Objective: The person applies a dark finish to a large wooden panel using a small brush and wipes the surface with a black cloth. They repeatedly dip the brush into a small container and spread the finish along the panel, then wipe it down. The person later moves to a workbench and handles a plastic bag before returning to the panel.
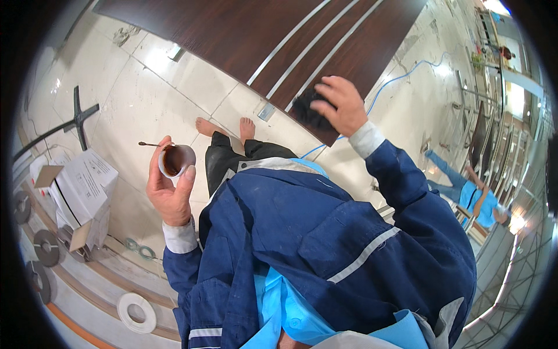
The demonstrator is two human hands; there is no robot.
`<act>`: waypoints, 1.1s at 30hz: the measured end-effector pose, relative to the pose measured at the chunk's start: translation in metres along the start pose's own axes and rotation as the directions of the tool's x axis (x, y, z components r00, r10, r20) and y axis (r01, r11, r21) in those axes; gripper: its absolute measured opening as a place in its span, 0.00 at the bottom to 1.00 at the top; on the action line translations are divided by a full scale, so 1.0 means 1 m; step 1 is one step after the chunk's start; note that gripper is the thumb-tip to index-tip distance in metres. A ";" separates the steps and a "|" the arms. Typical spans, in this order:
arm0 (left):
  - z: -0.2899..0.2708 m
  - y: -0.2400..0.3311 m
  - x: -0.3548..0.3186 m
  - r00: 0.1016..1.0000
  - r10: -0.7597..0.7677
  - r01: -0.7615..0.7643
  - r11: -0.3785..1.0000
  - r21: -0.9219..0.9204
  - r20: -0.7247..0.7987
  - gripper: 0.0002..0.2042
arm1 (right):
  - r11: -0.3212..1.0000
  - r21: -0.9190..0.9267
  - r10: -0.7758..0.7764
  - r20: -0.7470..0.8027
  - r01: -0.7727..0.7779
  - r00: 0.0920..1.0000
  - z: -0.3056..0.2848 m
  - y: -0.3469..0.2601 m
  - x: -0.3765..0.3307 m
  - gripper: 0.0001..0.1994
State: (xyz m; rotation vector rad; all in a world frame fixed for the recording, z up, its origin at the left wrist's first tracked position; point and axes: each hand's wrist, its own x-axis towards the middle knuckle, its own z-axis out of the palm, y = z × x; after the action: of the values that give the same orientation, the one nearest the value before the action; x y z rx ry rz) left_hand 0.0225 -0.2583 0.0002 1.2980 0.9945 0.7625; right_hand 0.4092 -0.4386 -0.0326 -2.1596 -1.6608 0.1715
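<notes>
In my left hand [170,195] is a small white cup [185,156], its inside coated with dark brown paste. A thin stick with a dark tip [149,143] lies between the fingers at the cup's rim. My right hand [343,107], a little blurred, presses a black cloth [311,110] onto the near corner of a dark brown wood-grain panel [244,38]. Three pale metallic strips [302,55] run along that panel. Part of the cloth is hidden beneath the fingers.
A blue hose [401,75] trails over the tiled floor, right of the panel. At left stand a white carton [87,186] and a black cross-shaped stand [78,120]. Edging rolls [137,312] sit on a rack, lower left. Another person [474,195] is at the right.
</notes>
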 end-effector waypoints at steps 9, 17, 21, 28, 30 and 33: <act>0.004 0.015 0.032 0.991 0.053 -0.063 0.995 0.080 0.122 0.34 | 0.976 0.007 0.214 0.119 -0.217 0.969 -0.014 -0.016 -0.076 0.18; -0.005 0.024 0.057 0.993 0.050 -0.050 0.999 -0.005 0.105 0.35 | 0.945 -0.004 0.318 -0.225 -0.327 0.921 0.008 0.057 0.023 0.12; -0.040 0.022 0.084 0.994 0.100 -0.102 0.994 0.039 0.046 0.34 | 0.876 -0.165 0.375 -0.361 -0.454 0.854 0.047 0.080 0.114 0.19; -0.127 0.015 0.154 0.988 0.120 -0.116 0.992 0.047 -0.100 0.32 | 0.966 -0.251 0.021 -0.135 -0.055 0.991 0.144 -0.059 0.299 0.29; -0.155 0.014 0.176 0.984 0.123 -0.113 0.990 0.083 -0.126 0.32 | 0.979 -0.205 -0.028 -0.037 0.019 0.999 0.165 -0.104 0.354 0.31; -0.195 0.020 0.203 0.983 0.096 -0.082 0.992 0.094 -0.157 0.31 | 0.974 -0.208 -0.091 0.019 0.093 0.996 0.192 -0.164 0.421 0.33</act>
State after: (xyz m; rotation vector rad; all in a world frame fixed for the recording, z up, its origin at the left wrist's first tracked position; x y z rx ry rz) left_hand -0.0709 0.0072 -0.0107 1.3800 1.1157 0.9129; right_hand 0.3164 0.0414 -0.0806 -2.2266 -1.8532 -0.0219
